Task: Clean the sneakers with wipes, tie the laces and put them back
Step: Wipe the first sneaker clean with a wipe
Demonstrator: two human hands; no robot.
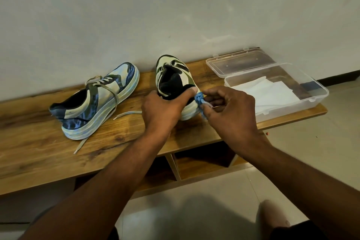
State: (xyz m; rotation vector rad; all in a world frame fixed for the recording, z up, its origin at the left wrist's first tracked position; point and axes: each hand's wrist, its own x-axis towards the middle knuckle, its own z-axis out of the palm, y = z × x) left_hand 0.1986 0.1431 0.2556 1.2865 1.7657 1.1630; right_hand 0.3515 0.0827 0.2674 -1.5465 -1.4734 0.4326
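Observation:
Two blue, white and olive sneakers stand on a low wooden bench [39, 154]. The left sneaker [93, 101] sits apart, its laces loose and trailing over the wood. My left hand [161, 109] grips the heel collar of the right sneaker [173, 76], thumb over its rim. My right hand [229, 111] pinches a crumpled blue wipe [199, 99] against that sneaker's heel side. The heel's lower part is hidden behind my hands.
A clear plastic box [317, 91] with its lid [241, 62] folded back holds white sheets at the bench's right end. A plain wall rises right behind the bench. Open cubbies [194, 165] lie under the benchtop, tiled floor below.

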